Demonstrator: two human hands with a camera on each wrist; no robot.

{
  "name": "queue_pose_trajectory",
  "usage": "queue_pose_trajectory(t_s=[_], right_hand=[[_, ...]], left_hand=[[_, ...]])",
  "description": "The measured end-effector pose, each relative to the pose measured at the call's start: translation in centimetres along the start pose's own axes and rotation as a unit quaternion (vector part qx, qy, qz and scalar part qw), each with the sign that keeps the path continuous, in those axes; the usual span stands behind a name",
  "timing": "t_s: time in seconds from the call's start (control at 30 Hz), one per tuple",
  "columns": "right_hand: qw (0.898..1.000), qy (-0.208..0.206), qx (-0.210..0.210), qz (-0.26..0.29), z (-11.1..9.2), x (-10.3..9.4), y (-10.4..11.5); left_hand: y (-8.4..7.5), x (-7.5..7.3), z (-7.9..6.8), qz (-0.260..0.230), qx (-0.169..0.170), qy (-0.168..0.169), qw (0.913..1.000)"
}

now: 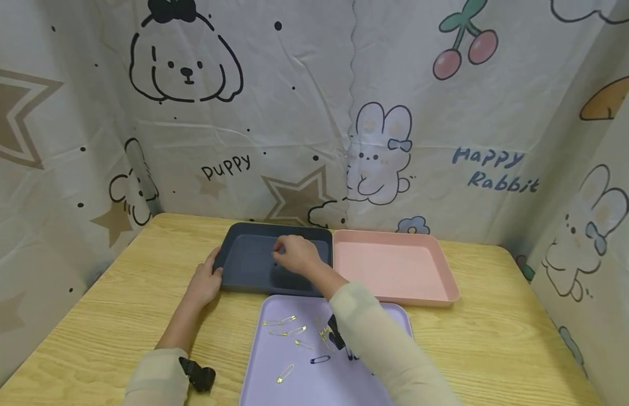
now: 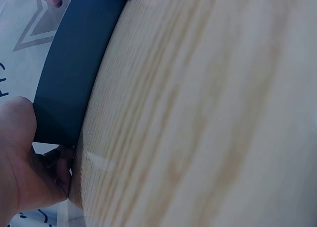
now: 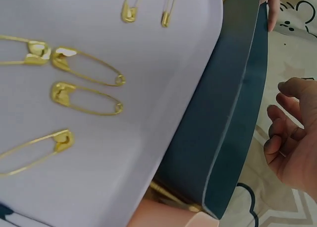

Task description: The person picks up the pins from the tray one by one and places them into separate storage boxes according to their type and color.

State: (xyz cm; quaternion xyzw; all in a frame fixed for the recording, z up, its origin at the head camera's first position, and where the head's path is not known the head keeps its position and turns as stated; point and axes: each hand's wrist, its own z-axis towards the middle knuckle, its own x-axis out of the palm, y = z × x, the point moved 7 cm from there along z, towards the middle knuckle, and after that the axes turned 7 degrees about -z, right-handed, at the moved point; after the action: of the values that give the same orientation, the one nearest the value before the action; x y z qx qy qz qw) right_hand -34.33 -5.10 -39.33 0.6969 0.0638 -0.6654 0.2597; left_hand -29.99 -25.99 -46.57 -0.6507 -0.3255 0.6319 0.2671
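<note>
My left hand [image 1: 205,283] grips the left end of a dark blue tray [image 1: 245,262]; in the left wrist view its thumb and curled fingers meet the tray's corner. Over the middle of that tray hovers my right hand [image 1: 298,255]. The right wrist view shows its fingers [image 3: 280,125] loosely bent, with nothing visible between them. A tiny dark speck [image 1: 275,264] shows below the fingertips, too small to identify. Nearer me, a lilac tray [image 1: 273,307] bears several gold safety pins [image 3: 86,98] and dark ones [image 1: 320,359], some hidden by my right sleeve.
A pink tray [image 1: 390,265] stands against the right end of the dark blue one. All three trays lie on a wooden table [image 1: 497,327]. Printed cloth [image 1: 294,129] hangs behind the table and at both sides. Each wrist carries a black camera mount [image 1: 198,376].
</note>
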Motion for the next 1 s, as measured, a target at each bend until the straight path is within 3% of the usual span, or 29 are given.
queue_pose_trajectory(t_s=[0.33, 0.6, 1.0], right_hand=[[1.000, -0.007, 0.008, 0.008, -0.7, -0.7, -2.7], [0.999, -0.016, 0.007, 0.049, -2.0, -1.6, -4.7], [0.998, -0.030, 0.002, 0.060, -4.0, -2.5, -6.4]], left_hand=[[0.0, 0.2, 0.3, -0.002, 0.006, -0.001, 1.0000], [0.0, 0.1, 0.1, -0.003, 0.002, 0.004, 1.0000], [0.0, 0.2, 0.1, 0.001, 0.009, 0.000, 1.0000]])
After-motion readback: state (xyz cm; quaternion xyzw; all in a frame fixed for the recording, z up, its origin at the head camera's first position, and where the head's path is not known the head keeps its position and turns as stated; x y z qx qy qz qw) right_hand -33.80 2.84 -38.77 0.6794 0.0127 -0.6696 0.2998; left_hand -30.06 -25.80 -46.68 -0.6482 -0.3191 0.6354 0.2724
